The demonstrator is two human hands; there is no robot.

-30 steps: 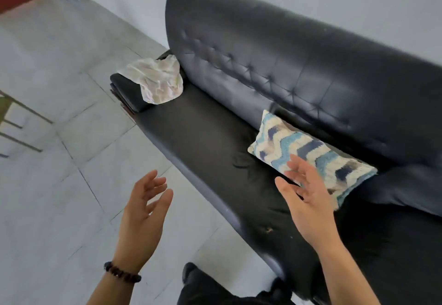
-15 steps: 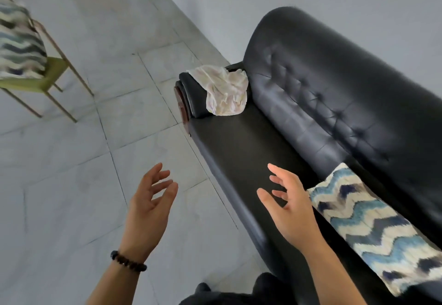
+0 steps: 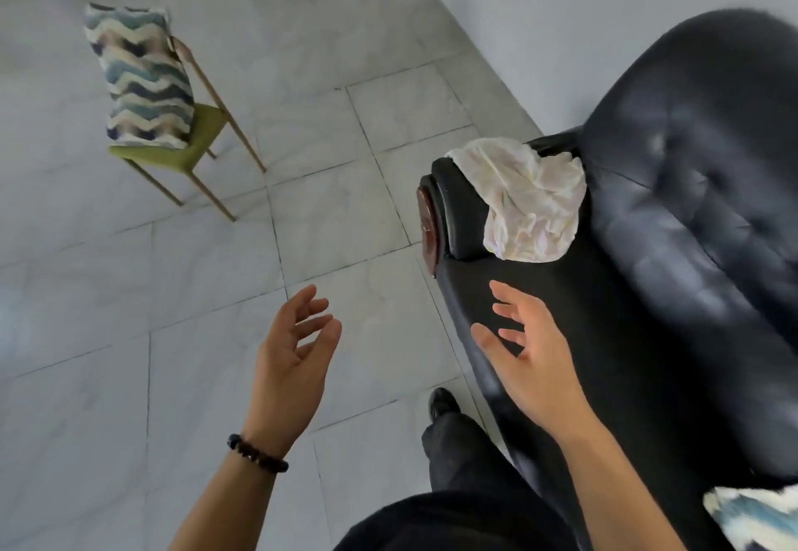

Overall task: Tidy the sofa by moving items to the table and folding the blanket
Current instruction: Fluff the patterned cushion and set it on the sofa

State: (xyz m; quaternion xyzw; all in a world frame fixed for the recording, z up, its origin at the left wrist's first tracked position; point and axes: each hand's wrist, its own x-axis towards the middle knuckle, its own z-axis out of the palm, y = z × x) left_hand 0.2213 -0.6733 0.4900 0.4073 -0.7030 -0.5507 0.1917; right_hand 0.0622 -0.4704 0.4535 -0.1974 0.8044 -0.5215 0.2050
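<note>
A: Hands, what's the state?
B: Both free, nothing held. Left hand [image 3: 293, 360] hangs over the floor [image 3: 129, 334], lower ctr of frame, palm turned inward, fingers loosely curved & spread. Beaded bracelet [image 3: 259, 455] on that wrist.
A: And the other?
B: Right hand [image 3: 535, 360] is over the front edge of the sofa [image 3: 626, 356] seat, just right of ctr, fingers fairly straight & fanned out. Can't tell if it touches the leather.
A: Blanket?
B: Blanket [image 3: 531, 200] is a pale crumpled heap draped over the sofa's armrest [image 3: 457, 213], ctr-right of frame, its lower edge hanging toward the seat. It sits above the right hand in the frame, near but apart.
A: Other items?
B: One zigzag cushion [image 3: 142, 80] w/ blue, grey & cream stripes stands on edge on a green-seated chair [image 3: 190, 153], upper left, against the chair back, well apart from the sofa. A second zigzag cushion [image 3: 751, 516], only a corner showing, lies on the sofa at the btm right edge.
A: Anything else?
B: Black tufted backrest [image 3: 691, 183] fills the right side, blurred. Dark trouser leg [image 3: 457, 451] & black shoe [image 3: 442, 401] at btm ctr, just beside the sofa's front. Grey wall [image 3: 561, 10] across the top right.
</note>
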